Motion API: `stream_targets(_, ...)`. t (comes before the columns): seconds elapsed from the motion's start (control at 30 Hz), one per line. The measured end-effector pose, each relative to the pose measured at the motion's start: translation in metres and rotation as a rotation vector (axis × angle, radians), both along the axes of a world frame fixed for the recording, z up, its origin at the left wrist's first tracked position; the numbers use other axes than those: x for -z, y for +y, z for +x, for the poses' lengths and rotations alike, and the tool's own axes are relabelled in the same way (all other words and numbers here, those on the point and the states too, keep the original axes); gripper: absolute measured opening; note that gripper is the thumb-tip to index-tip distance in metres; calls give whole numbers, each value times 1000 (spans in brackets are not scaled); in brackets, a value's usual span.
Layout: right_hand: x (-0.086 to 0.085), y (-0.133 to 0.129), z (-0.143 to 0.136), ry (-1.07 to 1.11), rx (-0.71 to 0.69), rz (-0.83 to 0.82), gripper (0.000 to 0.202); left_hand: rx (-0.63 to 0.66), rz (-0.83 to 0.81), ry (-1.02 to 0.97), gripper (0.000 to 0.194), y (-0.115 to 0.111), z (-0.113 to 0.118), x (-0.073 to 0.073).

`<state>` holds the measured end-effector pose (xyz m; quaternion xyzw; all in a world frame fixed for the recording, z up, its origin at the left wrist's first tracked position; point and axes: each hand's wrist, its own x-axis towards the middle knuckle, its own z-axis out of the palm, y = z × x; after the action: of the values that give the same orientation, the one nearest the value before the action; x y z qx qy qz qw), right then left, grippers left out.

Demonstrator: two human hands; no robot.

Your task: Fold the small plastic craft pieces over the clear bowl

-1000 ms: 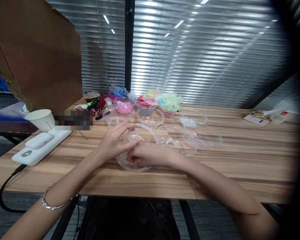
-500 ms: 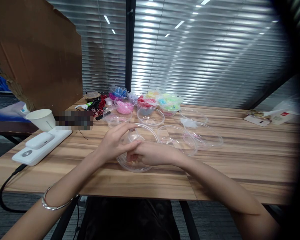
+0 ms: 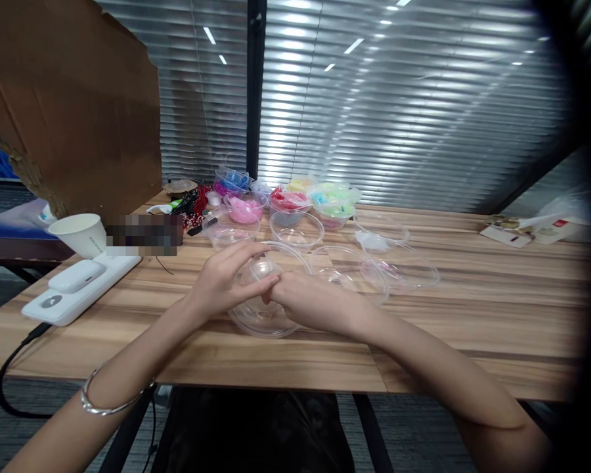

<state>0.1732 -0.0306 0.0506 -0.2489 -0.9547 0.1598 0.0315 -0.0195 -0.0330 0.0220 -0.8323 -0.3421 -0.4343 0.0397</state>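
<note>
Both hands meet above the clear bowl (image 3: 263, 315) on the table (image 3: 423, 328), left hand (image 3: 224, 279) and right hand (image 3: 308, 302) fingertips pinched together on something tiny, so anything dropped lands inside.

On the surface (image 3: 473, 309), both hands meet over a near bowl (image 3: 263, 318), filled bowls (image 3: 285, 200) behind it, a paper cup (image 3: 79, 234) far left.
</note>
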Motion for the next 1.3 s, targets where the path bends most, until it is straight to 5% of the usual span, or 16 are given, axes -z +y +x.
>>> stream_targets(0.3,18,20,-5,181,-122,-89,19,-18,3,-4,35,-1,-2,-2)
stream_targets(0.67,15,20,-9,275,-142,-165,20,-19,-20,-16,35,0,-2,-1)
stream_targets(0.87,8,18,-4,184,-124,-129,23,-29,-10,-9,34,-1,-2,-2)
stream_targets(1.1,-4,-1,-3,-126,-32,200,30,-8,48,3,35,-3,1,-5)
stream_targets(1.3,6,0,-4,-138,-114,154,21,-2,54,18,34,-3,0,-5)
